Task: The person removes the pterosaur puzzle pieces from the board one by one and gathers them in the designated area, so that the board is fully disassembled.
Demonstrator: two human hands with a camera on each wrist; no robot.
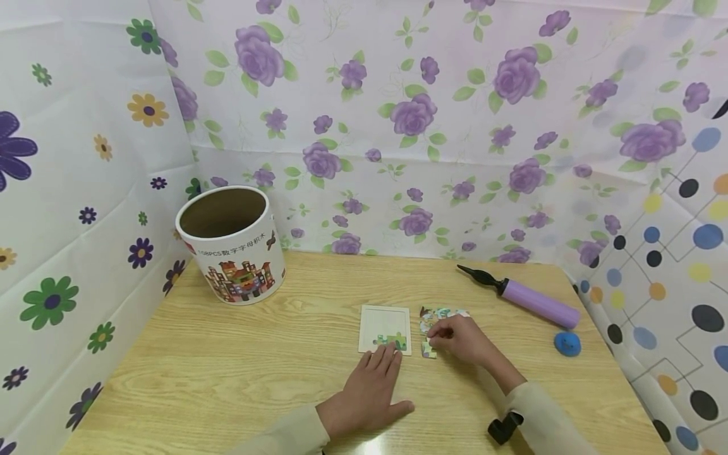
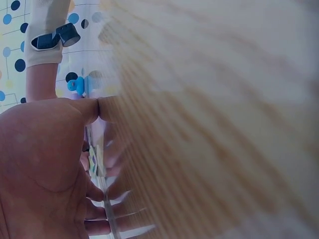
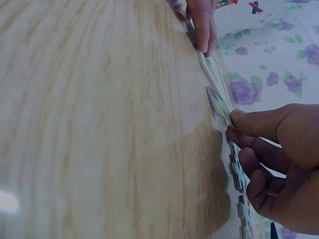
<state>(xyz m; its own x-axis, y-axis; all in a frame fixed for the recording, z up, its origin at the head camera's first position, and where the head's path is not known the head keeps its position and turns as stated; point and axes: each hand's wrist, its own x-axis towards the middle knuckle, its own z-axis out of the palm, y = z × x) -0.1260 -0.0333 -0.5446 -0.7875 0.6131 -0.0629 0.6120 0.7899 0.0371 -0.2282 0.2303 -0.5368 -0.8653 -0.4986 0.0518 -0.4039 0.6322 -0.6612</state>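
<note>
A square, light-coloured puzzle tray (image 1: 387, 308) lies on the table. A few green jigsaw pieces (image 1: 401, 341) sit along its lower right. My left hand (image 1: 372, 393) rests flat with fingers extended, fingertips at the tray's near edge and thumb spread to the right. To the right of the tray, my right hand (image 1: 463, 341) pinches a light green jigsaw piece (image 1: 428, 351) between thumb and index finger. In the right wrist view this piece (image 3: 219, 105) is tilted, its edge near the tabletop. Behind it, several colourful loose pieces (image 1: 436, 313) lie together, partly hidden by the right hand.
A large white printed bucket (image 1: 250, 265) stands at the back left. A purple hand pump (image 1: 540, 303) with a black nozzle lies at the back right, a small blue object (image 1: 567, 344) near its end. Patterned cloths (image 1: 364, 126) hang around the wooden table (image 1: 227, 366).
</note>
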